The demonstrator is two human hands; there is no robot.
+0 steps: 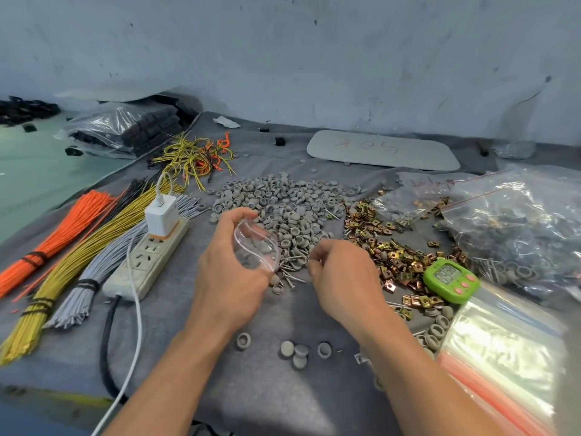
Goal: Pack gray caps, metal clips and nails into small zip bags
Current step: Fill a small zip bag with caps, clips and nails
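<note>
**Fig.: Filling step, small zip bag [256, 247] part-loaded w/ caps.**
L hand [232, 269] grips the bag, mouth open, just above the nails [290, 273], beside the gray caps pile [283, 209]. R hand [342, 278]: fingertips drawn together by the nails; contents can't be told. Next, prob.: nails into the mouth, then metal clips [393, 256].

1. Small packing/assembly workshop, not a home.
2. Desk [283, 404] under gray cloth, bulk parts loose on it: heaps of gray caps [283, 206], metal clips [396, 256], nails [290, 272].
3. Tied bundles of cut wire [78, 256]: orange, yellow, gray.
4. Green timer [451, 280], stacked zip bags [503, 347] and power strip [147, 262] on the desk.
5. Bare scuffed wall [314, 58] behind; black parts [25, 110] far left, possibly connectors, too blurred to tell.
</note>
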